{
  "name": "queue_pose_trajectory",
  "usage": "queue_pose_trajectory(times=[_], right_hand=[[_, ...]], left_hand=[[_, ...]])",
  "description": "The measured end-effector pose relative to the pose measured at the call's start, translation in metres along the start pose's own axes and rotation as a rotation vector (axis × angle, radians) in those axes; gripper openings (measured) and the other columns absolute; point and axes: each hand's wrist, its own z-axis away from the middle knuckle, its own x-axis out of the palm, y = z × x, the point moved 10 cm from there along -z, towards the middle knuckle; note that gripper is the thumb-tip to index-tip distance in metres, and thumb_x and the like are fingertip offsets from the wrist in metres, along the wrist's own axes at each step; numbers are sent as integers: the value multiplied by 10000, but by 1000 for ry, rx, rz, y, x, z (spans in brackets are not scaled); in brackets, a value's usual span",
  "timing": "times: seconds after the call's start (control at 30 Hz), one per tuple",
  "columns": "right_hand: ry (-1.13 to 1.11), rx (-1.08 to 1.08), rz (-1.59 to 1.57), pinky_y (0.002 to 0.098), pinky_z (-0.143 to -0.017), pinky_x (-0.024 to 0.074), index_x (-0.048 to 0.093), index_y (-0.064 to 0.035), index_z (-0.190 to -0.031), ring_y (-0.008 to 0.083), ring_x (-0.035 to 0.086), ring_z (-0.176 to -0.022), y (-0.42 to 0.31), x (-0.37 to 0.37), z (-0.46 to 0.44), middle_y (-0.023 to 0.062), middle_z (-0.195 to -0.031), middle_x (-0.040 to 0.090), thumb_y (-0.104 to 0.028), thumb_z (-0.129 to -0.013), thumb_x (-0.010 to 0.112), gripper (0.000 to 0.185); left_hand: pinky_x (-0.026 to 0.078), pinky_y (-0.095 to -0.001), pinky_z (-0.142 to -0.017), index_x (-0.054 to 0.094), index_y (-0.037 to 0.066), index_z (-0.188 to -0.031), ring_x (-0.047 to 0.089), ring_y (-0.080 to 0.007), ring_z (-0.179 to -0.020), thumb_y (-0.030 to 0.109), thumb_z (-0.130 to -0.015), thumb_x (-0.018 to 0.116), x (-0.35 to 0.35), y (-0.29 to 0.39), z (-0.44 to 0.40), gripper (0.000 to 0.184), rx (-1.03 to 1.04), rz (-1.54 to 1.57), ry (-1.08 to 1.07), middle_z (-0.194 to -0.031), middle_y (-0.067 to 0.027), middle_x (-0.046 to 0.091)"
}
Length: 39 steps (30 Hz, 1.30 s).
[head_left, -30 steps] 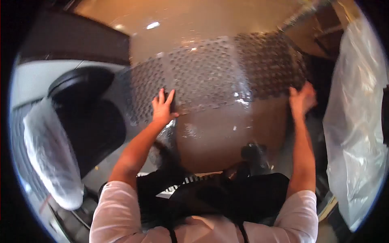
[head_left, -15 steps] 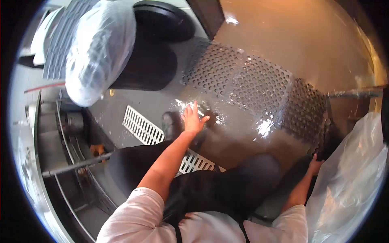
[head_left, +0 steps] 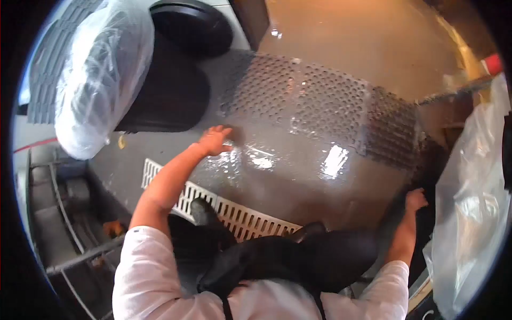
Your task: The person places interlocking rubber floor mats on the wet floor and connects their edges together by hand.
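Note:
My left hand (head_left: pixel 215 140) is open over the wet floor (head_left: pixel 277 176), thumb and fingers apart, with nothing in it. It is nearest to the black bin (head_left: pixel 170 96), just right of its base. At the right, my right hand (head_left: pixel 416 199) has curled fingers beside a dark area, between the near end of the floor mat and a clear plastic sheet (head_left: pixel 469 213). What those fingers hold is too dark to make out. The black rubber mat (head_left: pixel 333 101), full of round holes, lies across the floor ahead of me.
A clear plastic bag (head_left: pixel 104 74) lines the black bin, and a round black lid (head_left: pixel 192 29) stands behind it. White drain grates (head_left: pixel 250 216) lie by my boots (head_left: pixel 200 210). A metal rack (head_left: pixel 66 213) stands at the left. Light glints off the wet floor.
My left hand has moved left toward the bin. My right hand has risen slightly and stays at the right side. My legs have shifted, and both boots now show near the grates.

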Motion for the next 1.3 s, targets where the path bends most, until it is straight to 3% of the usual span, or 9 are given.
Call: queue_pose_trajectory(times=[0.13,0.33,0.63,0.7,0.8,0.9,1.0,1.17,1.3], right_hand=[[150,-54,154,463,-852,470,682,-105,-1005,265,709,-915,25,-25,36,95,-976,733,-209,-914,553,189],[223,-384,99,506,-1024,384,700,-90,-929,277,702,-888,-46,-145,111,99,-875,737,-336,-786,730,286],[519,-498,116,449,-839,417,701,-103,-819,249,699,-735,-175,-371,193,80,-771,720,-238,-811,629,153],[646,-640,155,436,-829,406,677,-86,-810,240,678,-703,-210,-420,262,84,-745,699,-233,-809,615,160],[666,-946,336,441,-897,375,667,-105,-801,190,625,-690,-280,-414,378,50,-716,648,-166,-823,575,113],[536,-1363,53,492,-947,366,661,-68,-794,210,610,-684,-336,-392,488,74,-691,613,-134,-798,593,95],[524,-1603,-25,541,-1022,349,654,-28,-800,224,609,-711,-375,-361,570,82,-693,605,-123,-825,565,132],[386,-1710,-173,585,-1071,338,640,-40,-845,262,613,-806,-394,-322,612,95,-732,609,-126,-824,565,116],[225,-1681,-402,567,-1021,357,618,-85,-950,282,591,-904,-374,-292,572,97,-891,614,-229,-877,614,162]], left_hand=[[346,-463,-1140,370,100,-1504,404,-425,-1369,430,-854,731,-17,-10,-1,814,34,106,15,-1500,-231,409],[327,-458,-1155,368,74,-1506,400,-386,-1393,459,-933,632,4,-4,-6,739,163,244,-52,-1513,-219,413],[408,-441,-1087,390,54,-1492,521,-370,-1286,650,-982,412,12,16,0,785,263,489,-124,-1421,-211,526],[451,-427,-1031,381,55,-1498,564,-333,-1209,689,-967,396,28,3,-9,827,234,838,-196,-1376,-201,555],[502,-403,-920,363,63,-1510,600,-256,-1079,758,-933,360,37,-23,-7,903,60,1231,-348,-1292,-181,593],[509,-434,-905,386,78,-1497,631,-268,-1021,784,-911,357,57,-50,-12,917,-22,1539,-494,-1279,-170,597],[497,-461,-922,419,75,-1473,631,-264,-1032,771,-916,376,61,-68,1,893,-126,1567,-395,-1270,-139,603],[444,-404,-901,576,141,-1289,539,-184,-1118,531,-910,670,98,-122,24,552,-237,1331,-269,-1193,-33,640],[447,-393,-863,605,126,-1245,557,-169,-1049,493,-932,659,133,-124,53,485,-259,1243,-303,-1120,-12,671]])
